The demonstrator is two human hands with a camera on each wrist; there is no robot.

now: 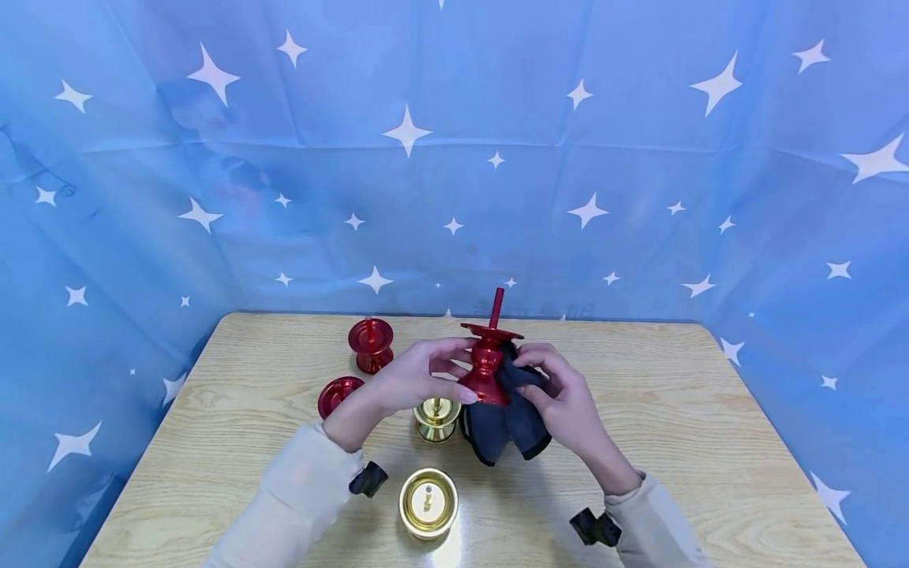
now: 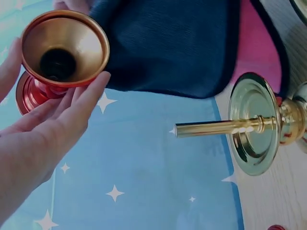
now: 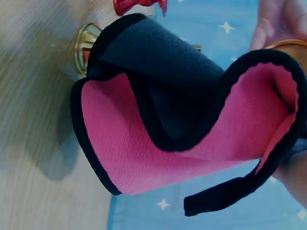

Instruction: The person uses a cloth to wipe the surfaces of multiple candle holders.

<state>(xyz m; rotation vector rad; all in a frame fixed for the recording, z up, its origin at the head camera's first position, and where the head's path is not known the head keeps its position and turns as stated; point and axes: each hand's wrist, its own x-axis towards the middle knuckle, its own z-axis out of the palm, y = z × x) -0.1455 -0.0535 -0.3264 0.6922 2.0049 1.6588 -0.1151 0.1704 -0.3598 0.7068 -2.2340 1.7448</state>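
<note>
My left hand (image 1: 415, 373) grips a red metal candlestick (image 1: 487, 361) by its waist and base, above the table. Its thin rod points up, tilted slightly right. The left wrist view shows the hollow gold-coloured underside (image 2: 86, 40) of its base. In my right hand (image 1: 564, 398) is a cleaning cloth (image 3: 129, 139), dark grey on one face and pink on the other, with black edging. Pinched between thumb and fingers, the cloth lies against the candlestick's right side and hangs down below it. The right wrist view mostly hides that hand behind the cloth.
Two shiny gold candlesticks stand on the wooden table (image 1: 675, 442): one gold candlestick (image 1: 428, 505) near the front, another gold candlestick (image 1: 436, 430) beneath my left hand. Further left are a red candlestick (image 1: 371, 339) and another red candlestick (image 1: 339, 392), partly behind my forearm. A starry blue curtain (image 1: 454, 181) surrounds the table.
</note>
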